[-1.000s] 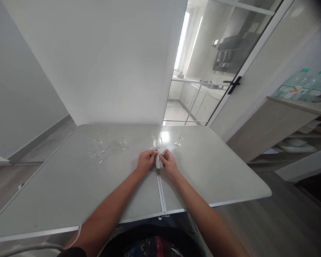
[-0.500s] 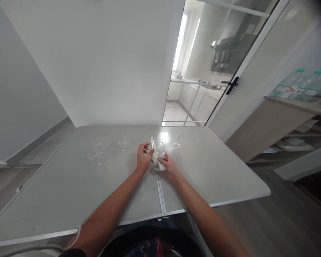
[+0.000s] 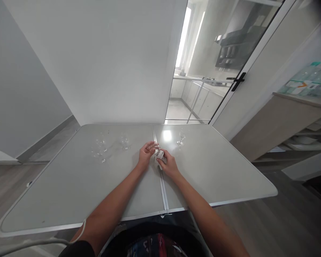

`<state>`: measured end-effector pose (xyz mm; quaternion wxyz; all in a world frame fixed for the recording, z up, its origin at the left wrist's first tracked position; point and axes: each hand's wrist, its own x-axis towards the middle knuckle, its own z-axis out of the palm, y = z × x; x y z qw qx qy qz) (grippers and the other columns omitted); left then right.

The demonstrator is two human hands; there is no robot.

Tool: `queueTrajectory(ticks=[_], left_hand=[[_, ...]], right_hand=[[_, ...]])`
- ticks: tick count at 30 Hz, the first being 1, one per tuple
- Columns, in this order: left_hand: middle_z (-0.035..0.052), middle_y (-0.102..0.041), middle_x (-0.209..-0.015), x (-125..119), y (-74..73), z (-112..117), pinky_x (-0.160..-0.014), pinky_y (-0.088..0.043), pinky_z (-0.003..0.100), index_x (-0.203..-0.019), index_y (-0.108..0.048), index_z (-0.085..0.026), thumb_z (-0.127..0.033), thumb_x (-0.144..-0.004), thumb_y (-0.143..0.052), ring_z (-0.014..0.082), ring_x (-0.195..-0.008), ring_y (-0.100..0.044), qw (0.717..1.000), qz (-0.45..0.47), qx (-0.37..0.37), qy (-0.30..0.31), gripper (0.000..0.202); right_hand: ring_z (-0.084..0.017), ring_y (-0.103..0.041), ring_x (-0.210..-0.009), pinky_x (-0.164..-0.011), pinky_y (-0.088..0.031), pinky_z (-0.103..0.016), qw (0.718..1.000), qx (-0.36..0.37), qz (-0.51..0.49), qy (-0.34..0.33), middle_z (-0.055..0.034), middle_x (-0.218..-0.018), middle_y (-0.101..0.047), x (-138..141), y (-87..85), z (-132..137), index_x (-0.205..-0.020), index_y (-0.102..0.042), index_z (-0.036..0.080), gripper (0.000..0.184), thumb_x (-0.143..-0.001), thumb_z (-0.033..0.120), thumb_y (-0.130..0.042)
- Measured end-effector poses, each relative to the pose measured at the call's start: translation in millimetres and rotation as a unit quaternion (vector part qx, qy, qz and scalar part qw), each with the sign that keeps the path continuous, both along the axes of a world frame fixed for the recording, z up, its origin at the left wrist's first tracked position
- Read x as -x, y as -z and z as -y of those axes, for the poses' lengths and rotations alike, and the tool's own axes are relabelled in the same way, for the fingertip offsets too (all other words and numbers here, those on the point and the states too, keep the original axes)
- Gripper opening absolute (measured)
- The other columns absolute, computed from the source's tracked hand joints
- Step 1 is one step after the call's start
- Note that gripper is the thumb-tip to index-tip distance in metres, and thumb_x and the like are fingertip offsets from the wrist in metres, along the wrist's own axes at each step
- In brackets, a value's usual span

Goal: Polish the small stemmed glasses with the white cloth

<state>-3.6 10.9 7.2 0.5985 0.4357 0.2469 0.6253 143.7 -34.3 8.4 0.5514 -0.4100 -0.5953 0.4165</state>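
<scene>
My left hand [image 3: 145, 157] is curled around the bowl of a clear wine glass [image 3: 154, 146] near the middle seam of the grey folding table [image 3: 69, 192]. My right hand [image 3: 169, 165] pinches a small white cloth [image 3: 159, 156] and presses it against the same glass. Both hands meet just above the table top. Much of the glass is hidden by my fingers and the cloth.
Several more clear glasses [image 3: 100, 150] stand at the table's back left, one [image 3: 125, 142] nearer the middle, another [image 3: 181, 138] at the back right. A white wall panel rises behind the table. A glass door [image 3: 219, 60] and a wooden shelf unit [image 3: 291, 117] with bottles are to the right.
My left hand let go of the cloth, opened briefly, and has now closed round the glass bowl. My right hand kept the cloth at the glass. The view shifted slightly.
</scene>
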Motion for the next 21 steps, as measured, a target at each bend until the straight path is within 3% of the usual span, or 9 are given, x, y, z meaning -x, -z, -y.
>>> queueTrajectory(ticks=[2,5,7,9,11,13,16,19,21], left_hand=[[0.0162,-0.071,-0.116,0.9,-0.6,0.7,-0.092,-0.052,0.039,-0.115,-0.065,-0.016,-0.043,-0.074,-0.085,0.0262,-0.101,-0.071,1.0,0.01,-0.001,0.012,0.052],[0.018,-0.069,-0.123,4.2,-3.2,3.7,-0.09,-0.054,0.04,-0.117,-0.067,-0.016,-0.051,-0.076,-0.081,0.028,-0.101,-0.071,0.996,0.046,0.025,0.07,0.056],[0.0186,-0.068,-0.125,6.0,-4.0,4.8,-0.089,-0.054,0.041,-0.118,-0.067,-0.015,-0.056,-0.075,-0.079,0.0292,-0.102,-0.071,0.992,0.061,0.034,0.102,0.061],[0.0185,-0.068,-0.124,6.2,-3.2,3.9,-0.09,-0.054,0.041,-0.118,-0.067,-0.016,-0.058,-0.074,-0.08,0.0298,-0.103,-0.071,0.992,0.061,0.035,0.108,0.063],[0.0178,-0.069,-0.122,4.3,-1.1,1.2,-0.091,-0.053,0.041,-0.118,-0.067,-0.016,-0.054,-0.073,-0.082,0.0295,-0.102,-0.072,0.995,0.05,0.033,0.083,0.061],[0.0164,-0.071,-0.12,1.6,1.6,-2.1,-0.092,-0.051,0.04,-0.115,-0.067,-0.017,-0.047,-0.07,-0.086,0.0284,-0.102,-0.072,0.998,0.037,0.03,0.042,0.057],[0.0152,-0.072,-0.118,0.2,3.6,-4.7,-0.095,-0.05,0.04,-0.111,-0.069,-0.017,-0.038,-0.068,-0.09,0.0275,-0.102,-0.073,0.999,0.034,0.035,0.017,0.052],[0.0171,-0.071,-0.121,4.4,1.7,-2.7,-0.096,-0.05,0.044,-0.112,-0.07,-0.016,-0.044,-0.068,-0.088,0.0297,-0.102,-0.072,0.995,0.053,0.044,0.067,0.055],[0.0184,-0.07,-0.123,8.1,-0.6,-0.3,-0.096,-0.051,0.046,-0.115,-0.069,-0.015,-0.052,-0.068,-0.086,0.0323,-0.105,-0.071,0.992,0.061,0.041,0.105,0.062]], right_hand=[[-0.021,-0.064,-0.086,-0.077,-0.052,-0.032,0.999,0.025,-0.026,-0.007,-0.0036,-0.095,-0.072,-0.5,-1.8,0.8,-0.113,-0.064,0.023,0.042,-0.075,0.035,-0.079],[-0.017,-0.061,-0.068,-0.061,-0.049,-0.027,0.975,0.145,-0.127,-0.109,-0.0002,-0.082,-0.069,-2.8,-2.5,1.0,-0.11,-0.058,0.024,0.044,-0.075,0.041,-0.079],[-0.015,-0.06,-0.065,-0.059,-0.047,-0.026,0.948,0.197,-0.176,-0.175,-0.0001,-0.082,-0.067,-4.9,-3.1,0.7,-0.11,-0.058,0.023,0.044,-0.076,0.043,-0.078],[-0.015,-0.059,-0.068,-0.062,-0.047,-0.026,0.946,0.192,-0.173,-0.197,-0.0006,-0.084,-0.066,-6.9,-3.8,0.4,-0.107,-0.059,0.022,0.042,-0.076,0.043,-0.078],[-0.015,-0.056,-0.069,-0.064,-0.045,-0.026,0.972,0.138,-0.117,-0.149,0.0009,-0.08,-0.064,-8.1,-3.5,-0.1,-0.097,-0.059,0.022,0.035,-0.074,0.041,-0.079],[-0.014,-0.05,-0.067,-0.065,-0.042,-0.025,0.996,0.064,-0.035,-0.055,0.0031,-0.074,-0.059,-8.2,-2.0,-1.0,-0.083,-0.057,0.022,0.028,-0.074,0.037,-0.078],[-0.013,-0.045,-0.067,-0.065,-0.04,-0.024,0.999,0.012,0.023,0.025,0.004,-0.07,-0.054,-6.6,0.1,-2.0,-0.075,-0.055,0.022,0.025,-0.076,0.036,-0.076],[-0.014,-0.05,-0.066,-0.061,-0.042,-0.025,0.991,0.091,-0.065,-0.07,0.0023,-0.073,-0.058,-5.1,-2.4,-1.4,-0.086,-0.059,0.022,0.027,-0.077,0.041,-0.076],[-0.015,-0.054,-0.065,-0.059,-0.044,-0.026,0.964,0.166,-0.142,-0.154,-0.0002,-0.078,-0.062,-5.2,-6.4,-0.1,-0.099,-0.061,0.022,0.035,-0.077,0.045,-0.076]])
